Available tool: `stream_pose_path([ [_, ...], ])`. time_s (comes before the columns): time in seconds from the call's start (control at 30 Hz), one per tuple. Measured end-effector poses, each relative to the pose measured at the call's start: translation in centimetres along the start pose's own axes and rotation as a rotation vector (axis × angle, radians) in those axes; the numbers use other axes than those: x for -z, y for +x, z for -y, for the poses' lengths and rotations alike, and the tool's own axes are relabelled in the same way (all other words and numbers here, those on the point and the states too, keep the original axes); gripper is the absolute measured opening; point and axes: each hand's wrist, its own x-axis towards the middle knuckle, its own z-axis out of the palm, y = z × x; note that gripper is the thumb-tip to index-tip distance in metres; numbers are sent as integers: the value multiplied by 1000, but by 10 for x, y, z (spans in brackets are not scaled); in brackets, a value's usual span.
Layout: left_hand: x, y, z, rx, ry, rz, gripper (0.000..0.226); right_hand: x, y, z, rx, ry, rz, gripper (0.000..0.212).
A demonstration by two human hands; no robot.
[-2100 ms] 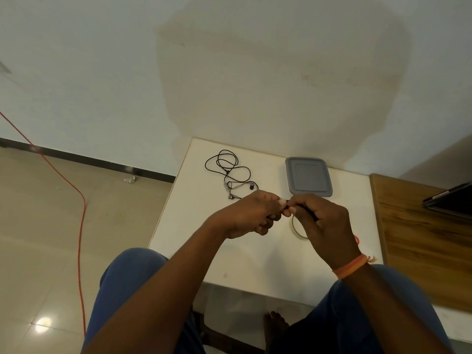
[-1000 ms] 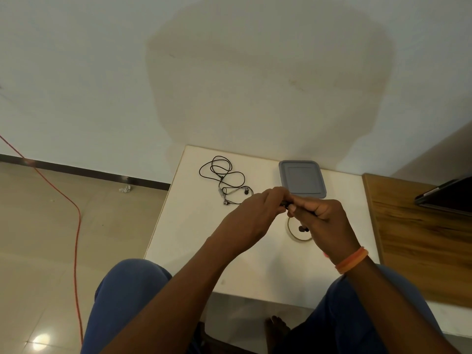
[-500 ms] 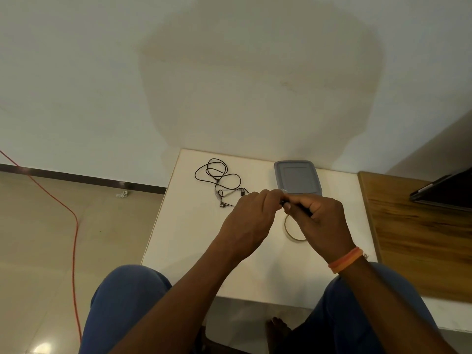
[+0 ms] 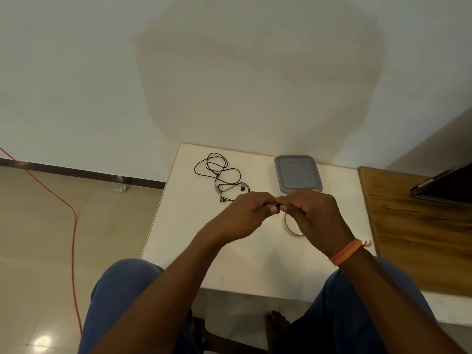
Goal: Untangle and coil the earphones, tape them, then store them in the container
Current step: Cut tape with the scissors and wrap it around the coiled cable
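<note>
Nearby, thin looped black earphones [image 4: 221, 175]

Counted on the white table [image 4: 184, 251]

One loose set of earphones [image 4: 221, 176] near the far left corner, one lidded grey container [image 4: 297, 174] at the far edge, one tape roll [image 4: 290, 227] (half hidden), and seemingly one dark item [image 4: 273, 205] pinched between two hands.

Nothing readable is showing anywhere: no text, label, brand or number is appearing on the grey rectangular plastic container lid [image 4: 297, 173], the pale roll of tape [image 4: 291, 227], or the white tabletop [image 4: 194, 233].
</note>
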Motion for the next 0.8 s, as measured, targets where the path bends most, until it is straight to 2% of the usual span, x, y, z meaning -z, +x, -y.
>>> stream_pose_path([
  [0.17, 8, -6, 6, 149, -407, 169, 20, 1, 0, 2, -47, 107, 67, 18],
  [0.4, 11, -8, 1, 224, -654, 301, 21, 5, -3, 2, -158, 242, 51, 20],
  [0.63, 8, -7, 0, 247, -733, 284, 23, 3, -3, 2, -252, 306, 41, 19],
  [0.8, 5, -7, -5, 225, -620, 210, 22, 4, -3, 0, -304, 343, 56, 19],
])
